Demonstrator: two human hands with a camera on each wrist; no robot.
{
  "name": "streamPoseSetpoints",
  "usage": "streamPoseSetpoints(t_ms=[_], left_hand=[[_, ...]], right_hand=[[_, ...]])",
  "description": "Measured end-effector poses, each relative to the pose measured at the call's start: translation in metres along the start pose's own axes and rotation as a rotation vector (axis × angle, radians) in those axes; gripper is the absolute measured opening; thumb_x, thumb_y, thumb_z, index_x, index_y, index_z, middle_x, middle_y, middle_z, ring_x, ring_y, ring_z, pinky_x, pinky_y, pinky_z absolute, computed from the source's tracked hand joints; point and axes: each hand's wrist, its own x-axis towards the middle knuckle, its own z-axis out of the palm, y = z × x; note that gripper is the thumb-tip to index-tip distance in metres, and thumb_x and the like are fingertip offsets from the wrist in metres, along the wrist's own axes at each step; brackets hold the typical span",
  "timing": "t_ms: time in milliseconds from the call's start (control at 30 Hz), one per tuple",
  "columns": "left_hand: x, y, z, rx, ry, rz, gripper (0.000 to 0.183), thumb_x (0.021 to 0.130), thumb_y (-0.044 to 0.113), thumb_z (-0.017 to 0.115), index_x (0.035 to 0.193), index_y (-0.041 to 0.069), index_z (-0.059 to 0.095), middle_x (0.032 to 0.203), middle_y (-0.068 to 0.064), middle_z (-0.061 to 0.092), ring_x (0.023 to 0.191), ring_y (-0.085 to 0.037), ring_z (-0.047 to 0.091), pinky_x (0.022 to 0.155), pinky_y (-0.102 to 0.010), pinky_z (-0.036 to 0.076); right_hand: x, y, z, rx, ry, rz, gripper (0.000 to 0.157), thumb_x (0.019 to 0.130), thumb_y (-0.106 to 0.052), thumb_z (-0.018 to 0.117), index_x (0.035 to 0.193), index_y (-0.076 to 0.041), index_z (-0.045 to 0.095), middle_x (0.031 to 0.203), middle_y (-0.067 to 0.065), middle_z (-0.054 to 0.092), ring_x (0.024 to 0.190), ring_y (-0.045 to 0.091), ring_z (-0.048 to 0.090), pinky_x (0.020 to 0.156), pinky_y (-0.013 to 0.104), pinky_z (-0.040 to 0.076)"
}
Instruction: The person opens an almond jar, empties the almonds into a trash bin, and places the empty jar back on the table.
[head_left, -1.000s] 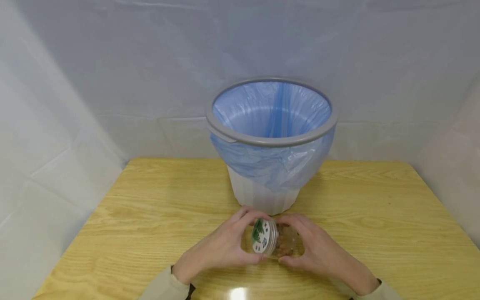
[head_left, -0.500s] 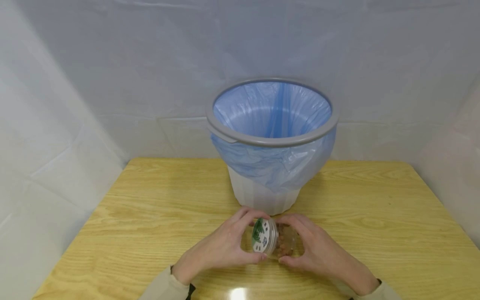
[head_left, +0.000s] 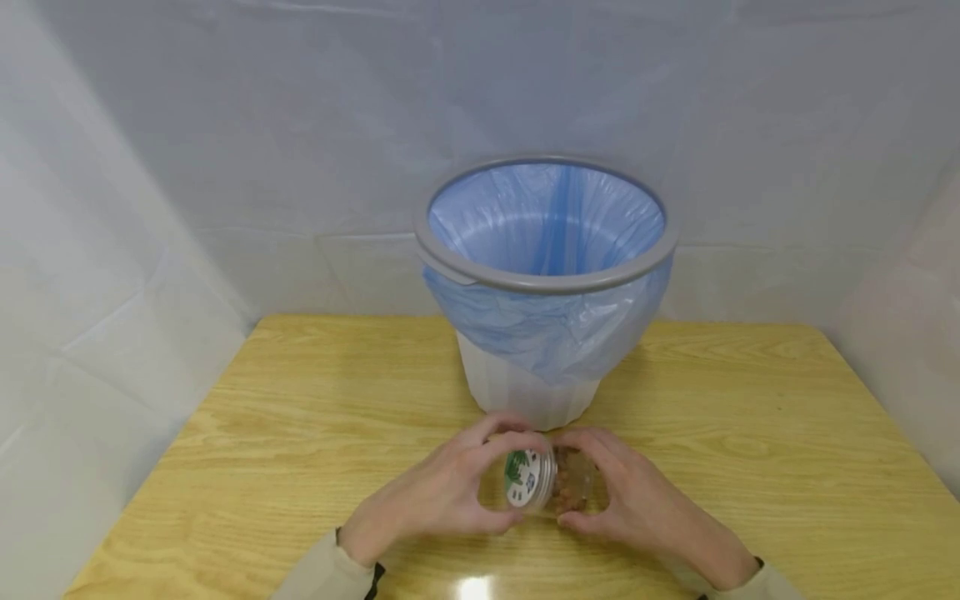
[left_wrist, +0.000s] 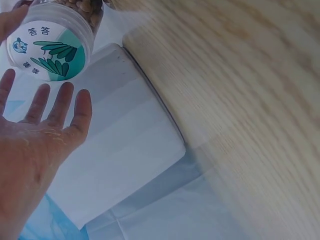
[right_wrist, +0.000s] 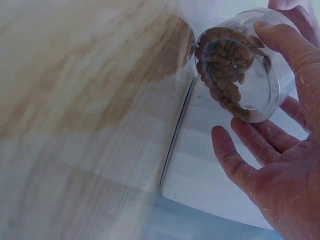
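A clear plastic jar (head_left: 573,485) of almonds lies tilted on its side low over the table, directly in front of the bin. Its round lid (head_left: 522,480), printed white and green, faces left. My left hand (head_left: 450,492) curves round the lid, thumb below and fingers above; in the left wrist view several fingertips lie close to the rim of the lid (left_wrist: 46,50), and their contact is hard to tell. My right hand (head_left: 637,504) grips the jar body near its base. In the right wrist view, almonds (right_wrist: 225,70) show through the clear bottom, with the thumb on the side.
Just beyond the hands stands a white bin (head_left: 525,387) with a grey rim ring and a blue bag (head_left: 547,325) folded over its edge. The wooden table (head_left: 337,400) extends to both sides. White sheeting (head_left: 300,125) hangs behind and at the sides.
My left hand's fingers have shifted over the lid's upper edge, and its thumb has slid slightly left. The right hand and the jar body have stayed in place.
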Motion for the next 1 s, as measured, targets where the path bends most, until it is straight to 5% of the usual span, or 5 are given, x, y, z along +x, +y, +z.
streamPoseSetpoints(t_ms=[367, 1000], left_hand=[[-0.0001, -0.0031, 0.0022, -0.007, -0.004, 0.023, 0.072, 0.071, 0.027, 0.079, 0.134, 0.033, 0.045, 0.137, 0.005, 0.042, 0.124, -0.009, 0.044, 0.101, -0.031, 0.045], [-0.0032, -0.0017, 0.0012, -0.051, -0.039, -0.125, 0.076, 0.072, 0.040, 0.076, 0.137, 0.035, 0.038, 0.134, 0.016, 0.039, 0.120, -0.003, 0.046, 0.100, -0.026, 0.045]], right_hand=[[0.0002, 0.0000, -0.0005, 0.009, -0.014, 0.010, 0.076, 0.070, -0.041, 0.081, 0.134, -0.036, 0.041, 0.130, -0.019, 0.047, 0.118, 0.008, 0.052, 0.092, 0.033, 0.051], [0.0020, -0.0001, -0.0005, 0.000, 0.008, -0.018, 0.076, 0.066, -0.040, 0.083, 0.131, -0.036, 0.044, 0.126, -0.023, 0.048, 0.117, 0.002, 0.050, 0.094, 0.030, 0.050]])
